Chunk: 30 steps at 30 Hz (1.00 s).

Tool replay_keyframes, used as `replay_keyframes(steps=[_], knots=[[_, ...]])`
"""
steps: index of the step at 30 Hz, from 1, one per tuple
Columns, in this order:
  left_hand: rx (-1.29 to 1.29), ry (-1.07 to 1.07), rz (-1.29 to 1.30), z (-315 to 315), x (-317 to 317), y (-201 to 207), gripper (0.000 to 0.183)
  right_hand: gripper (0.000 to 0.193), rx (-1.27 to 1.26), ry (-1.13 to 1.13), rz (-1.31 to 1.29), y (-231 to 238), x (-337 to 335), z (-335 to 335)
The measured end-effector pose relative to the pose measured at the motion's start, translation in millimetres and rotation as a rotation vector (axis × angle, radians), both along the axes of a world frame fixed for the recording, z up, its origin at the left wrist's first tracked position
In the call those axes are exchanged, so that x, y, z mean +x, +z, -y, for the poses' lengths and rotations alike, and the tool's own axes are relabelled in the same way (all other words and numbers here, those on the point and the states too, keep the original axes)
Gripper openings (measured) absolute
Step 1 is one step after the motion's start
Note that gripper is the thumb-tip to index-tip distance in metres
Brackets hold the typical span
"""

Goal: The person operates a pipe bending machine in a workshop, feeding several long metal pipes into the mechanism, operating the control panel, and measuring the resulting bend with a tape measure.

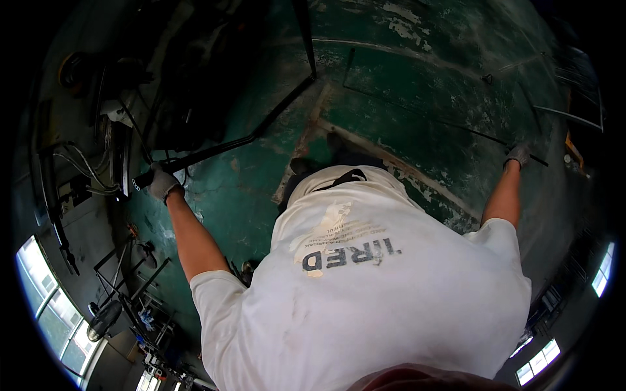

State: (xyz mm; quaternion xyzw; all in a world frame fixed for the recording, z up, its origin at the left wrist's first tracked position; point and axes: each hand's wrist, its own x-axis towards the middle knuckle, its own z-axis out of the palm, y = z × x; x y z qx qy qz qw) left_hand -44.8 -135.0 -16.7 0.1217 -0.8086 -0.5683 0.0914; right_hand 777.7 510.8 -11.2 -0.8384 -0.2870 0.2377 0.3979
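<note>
My left hand, in a grey work glove, is stretched out to the left. It is closed around a black metal tube close to its open end. The tube runs inward, bends, and rises toward the far side as a bent frame. My right hand, also gloved, reaches far out to the right. Its fingers are wrapped round a thin dark rod, whose short end sticks out past the hand. That rod stretches left across the green floor, where its far end is faint.
Dark machinery with hoses stands at the left. Behind it are a fan and metal frames. A light-coloured bar and dark equipment sit at the far right. Pale strips cross the worn floor by my feet.
</note>
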Motion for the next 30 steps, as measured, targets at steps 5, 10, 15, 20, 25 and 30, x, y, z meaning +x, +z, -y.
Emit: replay_keyframes(steps=[5, 10, 15, 20, 25, 30], knots=[[-0.092, -0.021, 0.014, 0, -1, 0, 0.037, 0.069, -0.104, -0.328, 0.033, 18, -23, 106], [0.017, -0.022, -0.076, 13, 6, -11, 0.036, 0.068, -0.016, -0.206, -0.095, -41, -7, 170], [-0.227, -0.02, 0.04, -4, 29, 21, 0.045, 0.063, -0.103, 0.132, -0.283, 0, -199, 291], [-0.351, -0.164, -0.016, 13, 10, 2, 0.045, 0.055, -0.212, 0.753, -0.331, 36, -337, 366], [-0.33, -0.164, -0.038, -7, 32, 32, 0.04, 0.05, -0.267, 1.551, -0.12, 32, -443, 401], [-0.317, -0.159, -0.075, -9, 40, 34, 0.035, 0.027, 0.103, 1.928, -0.269, 4, -547, 461]])
